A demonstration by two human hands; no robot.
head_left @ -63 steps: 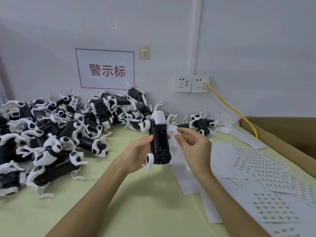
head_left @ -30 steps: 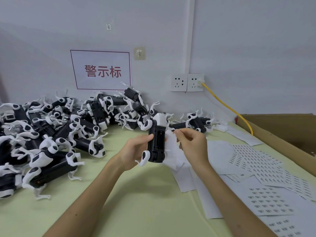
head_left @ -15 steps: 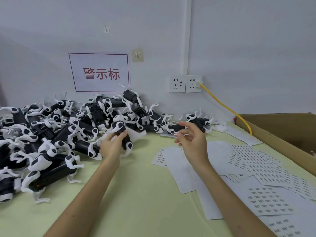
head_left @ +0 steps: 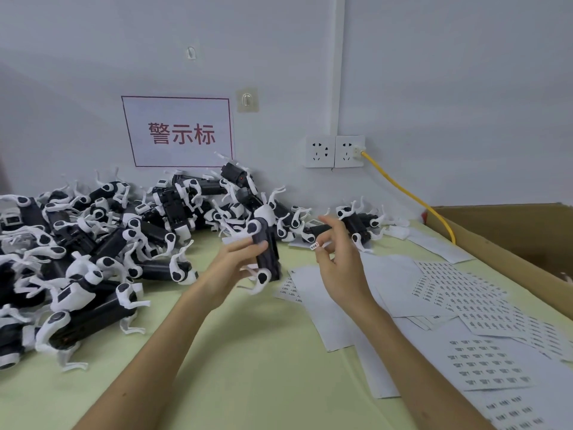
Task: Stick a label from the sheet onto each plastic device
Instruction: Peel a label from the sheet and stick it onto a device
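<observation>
My left hand (head_left: 234,265) grips a black-and-white plastic device (head_left: 266,251) upright above the green table (head_left: 248,367), its white legs sticking out. Just to its right, my right hand (head_left: 336,262) pinches a small white label (head_left: 315,245) between thumb and fingertip, a short gap from the device. Sheets of labels (head_left: 483,364) lie spread on the table to the right, under and beyond my right forearm. A big pile of the same devices (head_left: 102,243) covers the left and back of the table.
A cardboard box (head_left: 508,240) stands along the right edge. Two wall sockets (head_left: 335,151) hold a yellow cable (head_left: 409,193) that runs down to the box. A red-lettered sign (head_left: 179,131) hangs on the wall. A few devices (head_left: 356,225) lie by the back wall.
My left hand put the earlier device into the pile, took another and lifted it back to the middle. My right hand stayed raised and now pinches a small label beside it.
</observation>
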